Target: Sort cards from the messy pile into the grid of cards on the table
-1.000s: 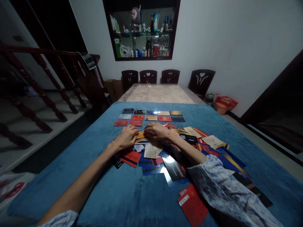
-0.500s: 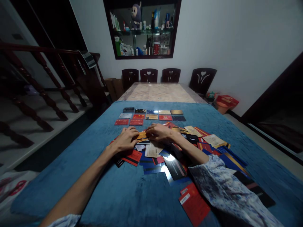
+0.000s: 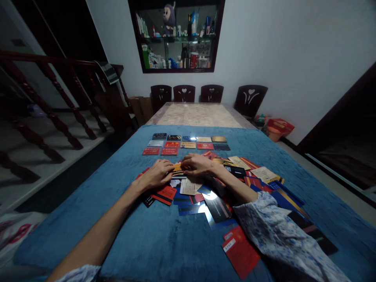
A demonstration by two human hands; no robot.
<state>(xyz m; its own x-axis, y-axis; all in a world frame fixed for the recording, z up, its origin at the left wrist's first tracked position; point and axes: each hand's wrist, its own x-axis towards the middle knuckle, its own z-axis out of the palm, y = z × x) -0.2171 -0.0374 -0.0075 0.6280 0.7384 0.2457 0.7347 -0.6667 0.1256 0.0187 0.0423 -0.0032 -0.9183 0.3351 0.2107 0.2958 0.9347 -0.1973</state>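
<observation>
My left hand (image 3: 157,174) and my right hand (image 3: 197,164) meet over an orange card (image 3: 177,169) with dark stripes, each pinching one end of it. The card sits at the top of a loose heap of cards (image 3: 223,192) in red, blue, black and gold, spread over a blue tablecloth (image 3: 164,243). Beyond my hands, neat rows of cards (image 3: 185,144) lie face up. A pale card (image 3: 189,186) lies just below my right hand.
A marble table top (image 3: 196,114) shows past the cloth, with several dark chairs (image 3: 211,93) behind it. A wall cabinet (image 3: 176,35) holds bottles and a plush toy. A wooden stair rail (image 3: 53,98) runs on the left. A red box (image 3: 279,127) stands on the floor at right.
Both hands have stayed on the orange card, shifting only slightly up the cloth. The heap and the rows have not moved.
</observation>
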